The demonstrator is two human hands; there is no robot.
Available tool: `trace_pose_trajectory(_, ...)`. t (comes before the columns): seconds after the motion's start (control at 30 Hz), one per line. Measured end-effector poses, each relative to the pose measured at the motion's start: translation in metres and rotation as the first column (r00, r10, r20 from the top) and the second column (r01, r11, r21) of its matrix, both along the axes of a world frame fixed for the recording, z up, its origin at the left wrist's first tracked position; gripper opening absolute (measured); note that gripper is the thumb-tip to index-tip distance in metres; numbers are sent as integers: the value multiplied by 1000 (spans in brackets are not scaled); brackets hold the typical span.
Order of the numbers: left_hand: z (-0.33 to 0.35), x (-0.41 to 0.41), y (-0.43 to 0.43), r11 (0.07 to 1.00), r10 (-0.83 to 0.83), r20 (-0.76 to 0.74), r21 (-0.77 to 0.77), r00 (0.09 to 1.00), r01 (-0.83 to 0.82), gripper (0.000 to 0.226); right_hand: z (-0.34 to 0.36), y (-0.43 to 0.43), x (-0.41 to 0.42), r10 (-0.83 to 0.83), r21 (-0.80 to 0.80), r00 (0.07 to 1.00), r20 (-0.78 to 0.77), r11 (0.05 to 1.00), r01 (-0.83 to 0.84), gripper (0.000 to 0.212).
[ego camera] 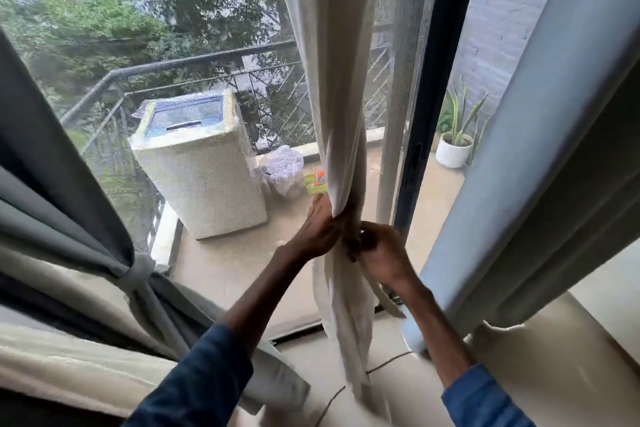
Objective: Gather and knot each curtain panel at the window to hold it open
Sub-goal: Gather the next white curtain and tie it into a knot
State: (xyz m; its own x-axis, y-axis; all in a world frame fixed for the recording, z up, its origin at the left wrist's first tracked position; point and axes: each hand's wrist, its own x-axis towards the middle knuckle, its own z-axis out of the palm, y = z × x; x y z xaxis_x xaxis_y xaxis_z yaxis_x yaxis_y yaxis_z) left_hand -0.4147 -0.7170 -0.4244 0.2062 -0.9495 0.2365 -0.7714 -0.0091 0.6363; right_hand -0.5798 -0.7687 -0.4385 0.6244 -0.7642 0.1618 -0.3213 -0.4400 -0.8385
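Curtain panel (332,97), cream, hangs gathered into a twisted rope just left of the dark window frame (429,114). I see my left hand (323,229) wrapped round the bunched cloth and my right hand (379,255) pinching it alongside, fingers curled. Far left of the frame a grey curtain (52,218) sits tied. A covered washing machine (204,163) stands outside.

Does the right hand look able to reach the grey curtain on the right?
Likely yes, once freed: the right hand grips the cream panel now, but the grey curtain hangs close on its right, nothing between.
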Motion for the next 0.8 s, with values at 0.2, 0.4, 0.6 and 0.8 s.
trace_pose_trajectory(0.2,22,-11,-12,970,222,12,94,975,-222,62,-10,18,13,-96,-95,994,-46,991,91,22)
trace_pose_trajectory(0.4,10,2,-11,987,163,-140,36,977,-159,45,-9,3,-1,-56,-58,998,-3,997,55,16)
trace_pose_trajectory(0.6,7,-6,2,981,160,15,-112,987,-158,19,6,-4,-15,-54,-13,998,-7,998,54,15)
trace_pose_trajectory(0.8,10,9,6,998,12,22,-55,1000,-11,33,14,-32,-42,-38,-52,998,-44,998,35,7)
